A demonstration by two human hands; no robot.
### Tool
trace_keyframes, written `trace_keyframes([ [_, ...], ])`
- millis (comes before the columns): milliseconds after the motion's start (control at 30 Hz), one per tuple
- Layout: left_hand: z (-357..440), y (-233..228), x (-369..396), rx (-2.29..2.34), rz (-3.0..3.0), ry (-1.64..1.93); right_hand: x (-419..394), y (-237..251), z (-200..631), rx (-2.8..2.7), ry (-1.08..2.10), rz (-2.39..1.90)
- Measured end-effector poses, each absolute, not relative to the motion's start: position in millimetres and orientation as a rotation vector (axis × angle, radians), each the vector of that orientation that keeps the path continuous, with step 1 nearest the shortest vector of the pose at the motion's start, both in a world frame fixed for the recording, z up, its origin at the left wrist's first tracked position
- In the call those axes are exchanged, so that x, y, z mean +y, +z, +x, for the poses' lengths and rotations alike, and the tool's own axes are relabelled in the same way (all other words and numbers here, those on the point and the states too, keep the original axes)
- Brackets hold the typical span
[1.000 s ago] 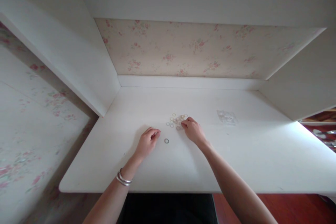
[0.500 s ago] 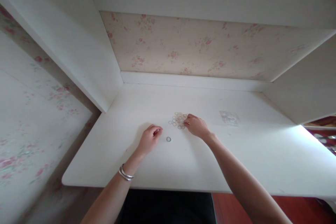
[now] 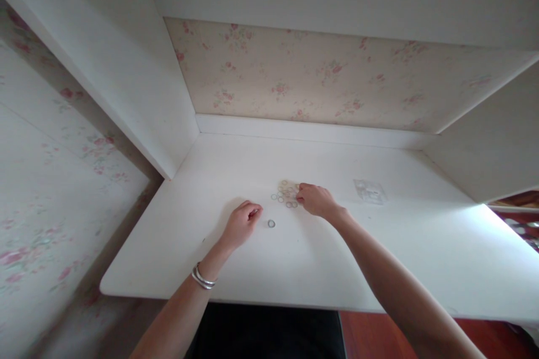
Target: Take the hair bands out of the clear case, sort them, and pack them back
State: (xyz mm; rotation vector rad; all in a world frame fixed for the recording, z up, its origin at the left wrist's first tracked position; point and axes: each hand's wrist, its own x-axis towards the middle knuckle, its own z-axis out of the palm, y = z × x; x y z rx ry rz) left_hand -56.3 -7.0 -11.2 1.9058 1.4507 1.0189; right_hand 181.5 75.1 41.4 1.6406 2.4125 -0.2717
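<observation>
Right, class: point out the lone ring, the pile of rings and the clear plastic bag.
lone ring [image 3: 271, 224], head view, on its band.
pile of rings [image 3: 284, 195], head view, pile's middle.
clear plastic bag [image 3: 369, 191], head view, bag's middle.

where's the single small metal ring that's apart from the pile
In the head view, the small metal ring lies on the white desk, just right of the left hand, near the ring pile.

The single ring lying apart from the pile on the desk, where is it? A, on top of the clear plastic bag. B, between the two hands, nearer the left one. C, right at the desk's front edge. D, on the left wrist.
B: the single ring lies on the white desk just right of the left hand, below the pile of rings that the right hand touches.
</observation>
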Motion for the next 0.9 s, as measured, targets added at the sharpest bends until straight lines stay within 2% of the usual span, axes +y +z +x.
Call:
trace_keyframes([
  [500,-56,-10,-8,1.435,1.922,0.984,63,32,177,2.479,-0.165,1.582],
  [667,-56,-11,-8,1.435,1.924,0.997,48,39,176,2.584,-0.107,1.702],
  [900,-55,-8,-9,1.461,1.937,0.944,-8,28,152,2.948,-0.332,1.533],
])
